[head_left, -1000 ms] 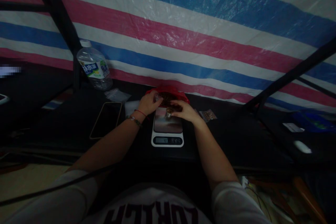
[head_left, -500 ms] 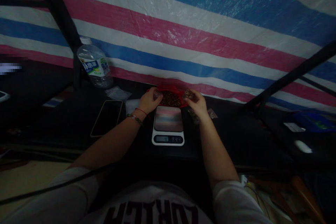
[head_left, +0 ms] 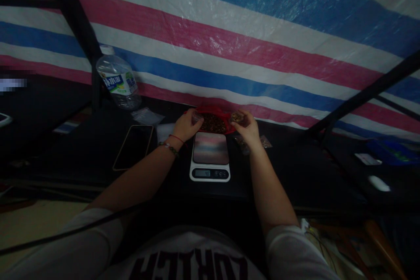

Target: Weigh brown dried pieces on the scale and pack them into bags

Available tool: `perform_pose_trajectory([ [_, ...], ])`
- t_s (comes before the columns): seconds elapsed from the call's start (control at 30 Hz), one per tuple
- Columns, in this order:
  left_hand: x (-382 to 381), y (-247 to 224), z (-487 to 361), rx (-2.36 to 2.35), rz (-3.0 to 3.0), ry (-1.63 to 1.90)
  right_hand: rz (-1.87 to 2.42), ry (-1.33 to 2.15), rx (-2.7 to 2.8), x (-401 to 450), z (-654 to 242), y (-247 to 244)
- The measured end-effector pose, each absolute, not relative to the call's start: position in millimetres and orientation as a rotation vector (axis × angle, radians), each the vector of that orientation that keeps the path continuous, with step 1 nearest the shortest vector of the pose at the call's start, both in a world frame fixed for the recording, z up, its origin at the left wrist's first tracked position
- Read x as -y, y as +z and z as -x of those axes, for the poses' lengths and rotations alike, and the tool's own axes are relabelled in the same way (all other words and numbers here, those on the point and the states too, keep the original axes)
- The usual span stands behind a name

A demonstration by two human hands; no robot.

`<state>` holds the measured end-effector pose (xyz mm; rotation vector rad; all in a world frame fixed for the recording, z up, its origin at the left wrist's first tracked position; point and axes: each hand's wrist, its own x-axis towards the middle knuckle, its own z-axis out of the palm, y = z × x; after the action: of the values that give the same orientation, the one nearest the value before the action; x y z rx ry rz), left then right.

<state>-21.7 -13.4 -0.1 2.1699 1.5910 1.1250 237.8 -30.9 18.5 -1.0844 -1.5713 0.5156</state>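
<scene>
Right hand [head_left: 249, 131], clamped on small container [head_left: 236, 117], has shifted from over scale [head_left: 210, 153] to right of centre; left hand [head_left: 186, 127], left of centre, still pinches clear plastic [head_left: 197, 117].

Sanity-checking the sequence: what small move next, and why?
Probably ease the right hand inward over the red bag: the brown bits it holds sit at the bag's right edge, the left hand holds clear plastic at the left edge, and spills would likely land inside.
</scene>
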Motion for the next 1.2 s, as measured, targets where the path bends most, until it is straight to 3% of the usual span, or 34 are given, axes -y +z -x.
perform_pose_trajectory([
  [0.27, 14, 2, 22, -1.596, -2.163, 1.118, 1.108, 0.698, 1.65, 20, -209, 4],
  [0.43, 16, 4, 21, -1.612, -2.146, 1.104, 1.393, 0.335, 1.921, -9, -189, 13],
  [0.63, 16, 2, 22, -1.606, -2.15, 1.132, 1.271, 0.092, 2.319, -23, -174, 36],
  [0.9, 14, 0, 24, -1.566, -2.158, 1.145, 1.209, 0.357, 2.085, 17, -196, 34],
  [1.1, 12, -2, 21, -1.574, -2.165, 1.145, 1.066, 0.918, 1.973, 58, -214, 18],
  [1.2, 12, -2, 19, -1.56, -2.179, 1.153, 0.994, 0.915, 2.002, 68, -212, 15],
])
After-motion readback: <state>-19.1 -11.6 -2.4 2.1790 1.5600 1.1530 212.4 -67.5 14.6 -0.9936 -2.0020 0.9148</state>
